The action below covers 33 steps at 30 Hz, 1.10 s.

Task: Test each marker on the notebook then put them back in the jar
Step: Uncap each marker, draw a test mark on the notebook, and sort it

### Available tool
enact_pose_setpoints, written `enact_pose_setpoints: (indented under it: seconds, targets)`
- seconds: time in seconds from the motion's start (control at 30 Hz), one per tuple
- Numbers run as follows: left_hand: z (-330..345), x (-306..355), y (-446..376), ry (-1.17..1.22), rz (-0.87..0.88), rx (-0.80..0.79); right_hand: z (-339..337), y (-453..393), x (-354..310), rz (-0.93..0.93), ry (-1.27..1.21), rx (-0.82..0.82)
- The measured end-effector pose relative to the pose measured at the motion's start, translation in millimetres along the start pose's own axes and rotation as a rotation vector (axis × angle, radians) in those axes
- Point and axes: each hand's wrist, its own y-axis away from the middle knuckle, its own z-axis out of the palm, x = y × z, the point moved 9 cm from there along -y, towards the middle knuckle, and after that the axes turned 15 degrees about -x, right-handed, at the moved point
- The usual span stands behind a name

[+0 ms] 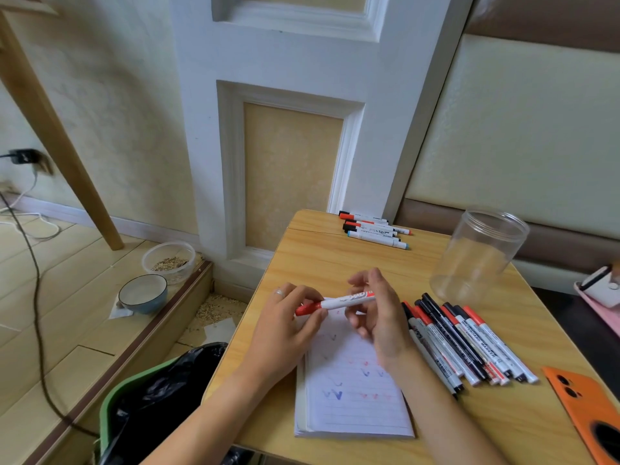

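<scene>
A red-capped white marker [339, 302] lies level in the air above the lined notebook [352, 391]. My left hand [285, 325] pinches its red cap end, and my right hand [379, 313] holds the barrel. The notebook page carries several red and blue test marks. A clear plastic jar [479, 256] stands upright at the back right of the table with nothing visible inside. Several red and black markers [466, 340] lie side by side right of the notebook. A second small group of markers [375, 229] lies at the table's far edge.
The wooden table [318, 263] ends close to the wall. An orange phone [590, 404] lies at the front right, a pink and white item [600, 286] at the right edge. Left of the table stand a green bin with a black bag [151, 407], a bowl [142, 293] and a plastic tub [169, 260].
</scene>
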Motion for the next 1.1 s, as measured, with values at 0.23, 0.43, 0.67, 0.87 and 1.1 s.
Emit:
enact_pose_setpoints:
  seconds: [0.23,0.43,0.67,0.87,1.1]
  targets:
    - [2.9,-0.4,-0.8,0.125,0.021,-0.034,-4.9,2.3,4.9,0.035,0.311,0.077]
    - [4.7,-16.4,-3.4,0.154,-0.076,-0.084,13.2,-0.6,0.9,0.019,0.749,-0.019]
    - [4.3,-23.2,-2.6,0.134,-0.111,-0.08,16.4,-3.6,3.1,-0.02,0.859,-0.056]
    - [2.1,-20.5,-2.9,0.117,-0.11,-0.061,19.3,-2.3,2.8,-0.015,0.874,-0.085]
    - [1.5,-20.3,-1.9,0.112,-0.108,-0.047,23.1,-2.3,3.3,-0.017,0.867,-0.115]
